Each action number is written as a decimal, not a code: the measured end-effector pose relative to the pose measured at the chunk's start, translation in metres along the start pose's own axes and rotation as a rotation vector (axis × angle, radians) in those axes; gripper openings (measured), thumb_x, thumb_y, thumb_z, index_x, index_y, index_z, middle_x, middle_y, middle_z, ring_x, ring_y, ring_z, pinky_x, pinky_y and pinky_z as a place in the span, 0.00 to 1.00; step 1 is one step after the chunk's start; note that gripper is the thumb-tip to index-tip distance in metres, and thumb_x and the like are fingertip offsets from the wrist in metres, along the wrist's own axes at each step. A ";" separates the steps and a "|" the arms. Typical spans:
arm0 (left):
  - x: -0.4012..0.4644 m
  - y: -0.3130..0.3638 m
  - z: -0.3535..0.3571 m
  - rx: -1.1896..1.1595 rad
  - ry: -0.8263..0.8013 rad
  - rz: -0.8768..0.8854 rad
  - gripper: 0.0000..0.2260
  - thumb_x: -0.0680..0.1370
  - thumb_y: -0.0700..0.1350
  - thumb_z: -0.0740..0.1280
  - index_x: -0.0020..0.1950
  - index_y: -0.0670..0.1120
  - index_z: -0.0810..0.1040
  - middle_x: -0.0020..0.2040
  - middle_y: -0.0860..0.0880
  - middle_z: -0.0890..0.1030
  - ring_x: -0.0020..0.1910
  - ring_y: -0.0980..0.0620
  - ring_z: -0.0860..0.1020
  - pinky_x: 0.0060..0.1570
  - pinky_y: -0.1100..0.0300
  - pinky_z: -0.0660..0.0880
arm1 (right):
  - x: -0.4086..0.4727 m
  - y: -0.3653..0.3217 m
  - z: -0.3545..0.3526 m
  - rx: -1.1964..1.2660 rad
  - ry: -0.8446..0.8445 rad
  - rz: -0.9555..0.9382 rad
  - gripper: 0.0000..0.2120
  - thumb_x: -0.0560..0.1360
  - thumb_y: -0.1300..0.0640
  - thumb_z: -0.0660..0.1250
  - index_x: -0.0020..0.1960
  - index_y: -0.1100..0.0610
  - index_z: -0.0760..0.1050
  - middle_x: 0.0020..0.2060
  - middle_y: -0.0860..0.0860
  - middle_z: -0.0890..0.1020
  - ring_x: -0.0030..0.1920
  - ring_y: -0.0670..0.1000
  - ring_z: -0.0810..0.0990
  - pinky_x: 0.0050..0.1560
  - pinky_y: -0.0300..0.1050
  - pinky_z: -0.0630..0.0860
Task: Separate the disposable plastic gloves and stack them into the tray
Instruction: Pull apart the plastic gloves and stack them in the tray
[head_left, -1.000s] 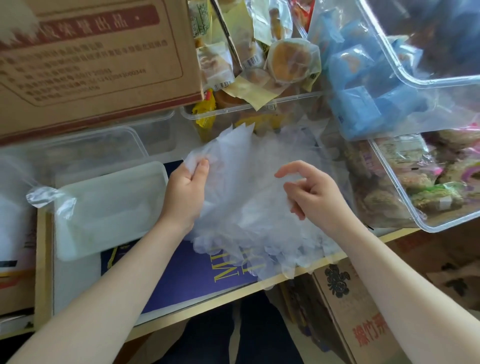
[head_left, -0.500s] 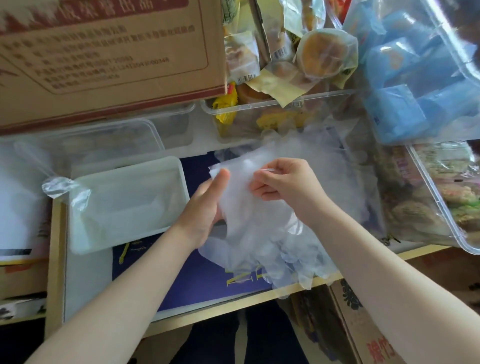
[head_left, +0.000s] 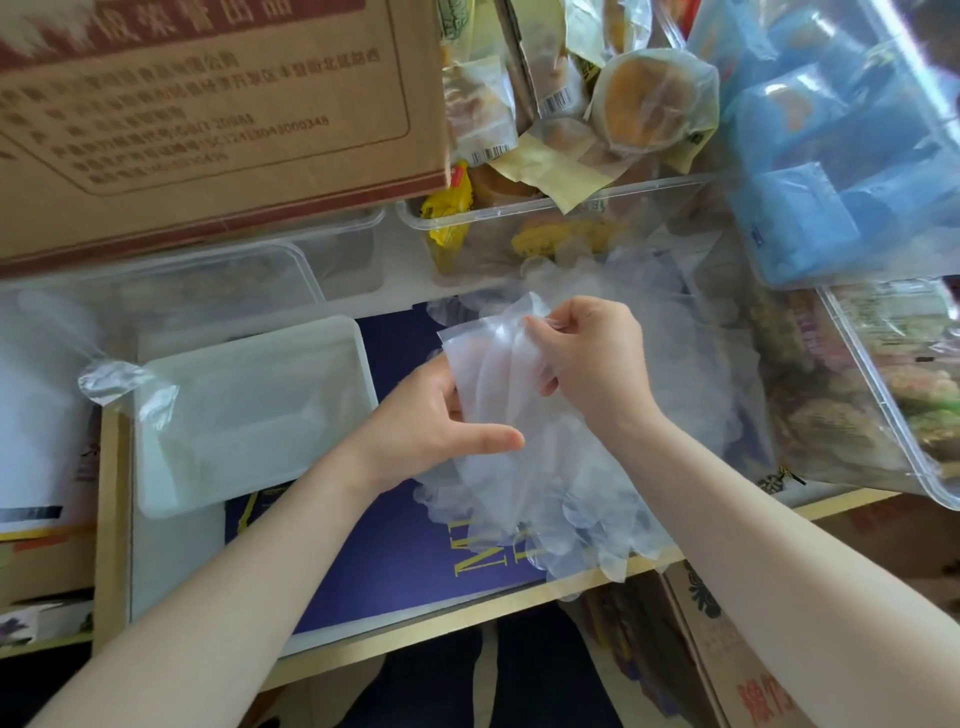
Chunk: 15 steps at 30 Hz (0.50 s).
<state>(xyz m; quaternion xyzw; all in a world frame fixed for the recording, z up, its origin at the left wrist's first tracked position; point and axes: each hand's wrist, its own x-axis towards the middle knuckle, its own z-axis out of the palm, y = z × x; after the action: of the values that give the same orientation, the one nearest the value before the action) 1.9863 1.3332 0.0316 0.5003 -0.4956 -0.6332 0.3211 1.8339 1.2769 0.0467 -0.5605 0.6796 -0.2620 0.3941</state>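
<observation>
Item: disposable plastic gloves (head_left: 545, 483), a loose bunch of thin, clear film, cuffs raised between the hands, finger ends trailing toward the near edge.
Location: centre of the surface (head_left: 111, 519), over a dark blue printed sheet (head_left: 395, 551); the lowest glove fingers hang just past the near edge.
Appearance: translucent, faintly milky, creased; single layers are hard to tell apart where they overlap.
Handling (judged): very light, limp and slippery; layers probably cling to each other, and the film would likely stretch or tear if yanked.
Where to hold (judged): at the flat cuff edge, one layer pinched away from the rest.
Left hand (head_left: 441, 421): grip supports the bunch from the left, thumb extended across the front; the fingers are hidden behind the film, so closure cannot be told.
Right hand (head_left: 592, 364): grip closed, fingertips pinching the upper cuff edge.
Tray (head_left: 249, 415): white, shallow, rectangular, to the left of the bunch; contents unclear.
Surroundings: cardboard box (head_left: 208, 114) far left; clear bins of wrapped snacks (head_left: 597, 135) far and right.
</observation>
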 end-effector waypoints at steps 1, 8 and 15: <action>0.000 0.000 0.001 0.040 0.029 -0.006 0.26 0.60 0.52 0.75 0.57 0.60 0.76 0.52 0.50 0.83 0.54 0.47 0.80 0.56 0.48 0.77 | 0.000 0.001 0.001 -0.019 0.012 0.000 0.11 0.73 0.56 0.67 0.35 0.61 0.73 0.22 0.51 0.77 0.20 0.43 0.75 0.23 0.36 0.69; 0.001 -0.007 0.009 0.240 0.118 -0.080 0.27 0.59 0.55 0.74 0.57 0.53 0.75 0.48 0.44 0.82 0.46 0.47 0.81 0.50 0.46 0.78 | -0.003 0.008 0.009 -0.161 0.054 -0.039 0.17 0.74 0.51 0.68 0.30 0.54 0.67 0.23 0.47 0.76 0.21 0.44 0.75 0.27 0.40 0.71; 0.006 -0.003 0.004 0.078 0.510 -0.034 0.04 0.73 0.44 0.65 0.42 0.48 0.80 0.31 0.53 0.79 0.31 0.55 0.75 0.34 0.64 0.72 | 0.003 0.018 -0.011 -0.125 -0.072 -0.133 0.07 0.69 0.48 0.73 0.40 0.48 0.77 0.30 0.44 0.71 0.33 0.44 0.71 0.35 0.38 0.66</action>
<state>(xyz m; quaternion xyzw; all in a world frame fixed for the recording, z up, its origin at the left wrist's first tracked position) 1.9808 1.3301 0.0273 0.6641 -0.4141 -0.4724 0.4054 1.8142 1.2769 0.0374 -0.6370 0.6412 -0.2247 0.3643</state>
